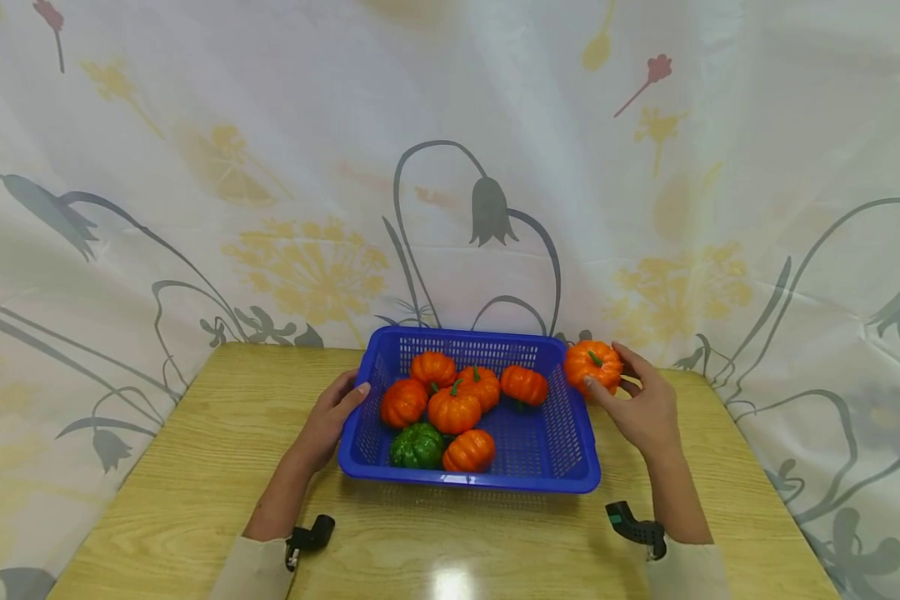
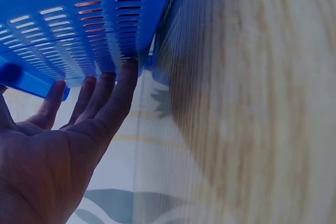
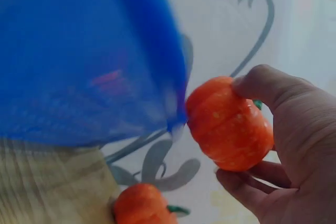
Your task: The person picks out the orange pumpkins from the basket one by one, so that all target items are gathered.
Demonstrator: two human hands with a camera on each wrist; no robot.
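A blue plastic basket [image 1: 472,482] with slotted walls holds several small orange pumpkins [image 1: 453,412] and one green pumpkin [image 1: 417,447]. At its left side, my left hand [image 1: 330,421] grips the rim, thumb on top. The left wrist view shows the fingers of that hand [image 2: 63,145] against the basket's slotted outer wall [image 2: 68,24]. My right hand [image 1: 642,404] holds another orange pumpkin [image 1: 594,367] with a green stem, just outside the right rim. In the right wrist view this pumpkin [image 3: 228,124] sits between thumb and fingers, close beside the basket [image 3: 89,61].
A further orange pumpkin [image 3: 142,205] shows low in the right wrist view, near the edge of the wooden table [image 3: 58,182]. Behind the table [image 1: 255,417] hangs a pale curtain [image 1: 450,100] printed with flowers. Each wrist wears a black camera mount [image 1: 637,529].
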